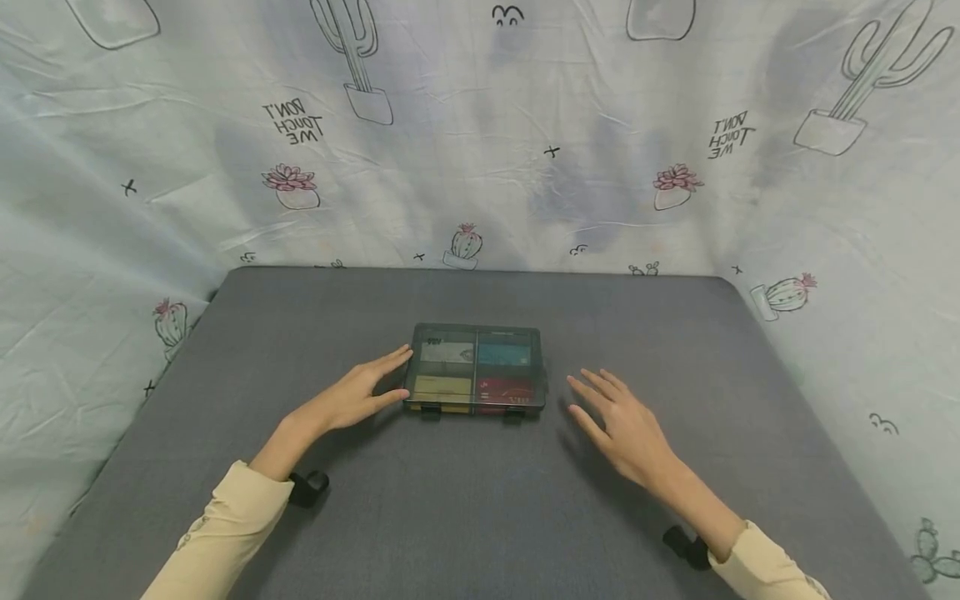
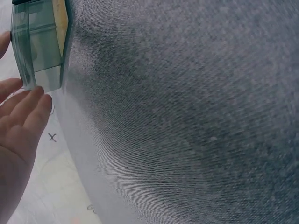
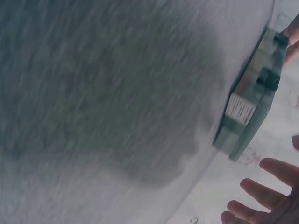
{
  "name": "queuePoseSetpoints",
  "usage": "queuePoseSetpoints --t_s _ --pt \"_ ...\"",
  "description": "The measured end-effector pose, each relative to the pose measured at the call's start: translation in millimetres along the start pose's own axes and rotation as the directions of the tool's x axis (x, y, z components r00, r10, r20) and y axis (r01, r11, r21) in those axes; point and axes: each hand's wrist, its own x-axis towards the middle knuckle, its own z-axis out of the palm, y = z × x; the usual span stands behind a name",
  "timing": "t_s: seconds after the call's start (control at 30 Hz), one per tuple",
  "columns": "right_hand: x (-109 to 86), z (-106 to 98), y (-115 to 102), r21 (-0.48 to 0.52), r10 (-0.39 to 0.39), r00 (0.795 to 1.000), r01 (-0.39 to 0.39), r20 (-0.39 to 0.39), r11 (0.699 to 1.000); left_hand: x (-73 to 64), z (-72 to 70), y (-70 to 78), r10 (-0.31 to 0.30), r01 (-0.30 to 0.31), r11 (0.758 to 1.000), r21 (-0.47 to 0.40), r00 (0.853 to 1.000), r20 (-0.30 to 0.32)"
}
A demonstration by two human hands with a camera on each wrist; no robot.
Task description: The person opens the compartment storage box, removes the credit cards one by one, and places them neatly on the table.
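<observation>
A translucent dark plastic case (image 1: 476, 367) lies flat on the table, its lid down. Through the lid show a whitish pack (image 1: 442, 353), a blue pack (image 1: 504, 354), a yellow pack (image 1: 438, 388) and a red pack (image 1: 504, 390), each in its own section. Two black latches stand on the near edge. My left hand (image 1: 356, 393) has its fingertips and thumb right at the case's left side, fingers extended. To the right of the case, a small gap away, my right hand (image 1: 626, 433) hovers with fingers spread and nothing in it.
The grey cloth-covered table (image 1: 465, 517) spreads around the case. White fabric (image 1: 480, 200) printed with cacti hangs behind the far edge and along both sides. Each wrist wears a black strap (image 1: 307, 489), below which cream sleeves (image 1: 232, 521) begin.
</observation>
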Motion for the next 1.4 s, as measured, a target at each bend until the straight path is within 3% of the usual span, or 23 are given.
queuePoseSetpoints --t_s 0.13,0.2,0.23,0.33,0.43,0.5,0.63,0.83,0.97,1.17,1.4 --pt "1.3 -1 -8 0.215 0.059 0.998 -0.056 -0.007 0.975 2.8 -3.2 1.0 0.025 -0.025 0.999 -0.033 1.0 -0.001" --pt "3.5 -1 -9 0.335 0.092 0.996 -0.088 0.006 0.938 4.2 -4.6 1.4 0.041 -0.041 0.998 -0.054 0.999 0.0" --pt "4.8 -1 -9 0.408 0.112 0.993 -0.117 0.035 0.906 4.9 -5.4 1.3 0.047 -0.047 0.997 -0.065 0.999 0.002" --pt "8.9 -1 -9 0.615 0.158 0.972 -0.232 0.173 0.753 6.9 -6.9 0.5 0.05 -0.048 0.994 -0.093 0.999 0.015" --pt "11.0 0 -9 0.751 0.171 0.922 -0.383 0.347 0.538 8.4 -7.2 -1.5 0.044 -0.041 0.991 -0.129 0.999 0.022" --pt "11.5 3 -9 0.789 0.163 0.888 -0.458 0.431 0.409 9.1 -6.3 -2.8 0.047 -0.044 0.988 -0.145 0.999 0.019" --pt "13.4 12 -12 0.8 0.164 0.831 -0.557 0.532 0.223 9.7 -4.5 -5.6 0.063 -0.062 0.982 -0.178 0.998 0.003" --pt "17.9 26 -20 0.785 0.149 0.773 -0.619 0.616 -0.033 10.9 -4.4 -9.1 0.059 -0.06 0.981 -0.182 0.998 -0.01" --pt "20.6 31 -24 0.761 0.159 0.744 -0.635 0.649 -0.132 11.9 -5.5 -6.8 0.041 -0.039 0.985 -0.171 0.999 0.009" --pt "24.7 33 -26 0.731 0.168 0.712 -0.654 0.682 -0.197 12.3 -7.4 -2.2 0.033 -0.03 0.987 -0.155 0.999 0.016" --pt "28.8 35 -28 0.673 0.13 0.671 -0.674 0.73 -0.304 11.5 -6.3 1.0 0.016 -0.011 0.991 -0.136 0.999 0.031"
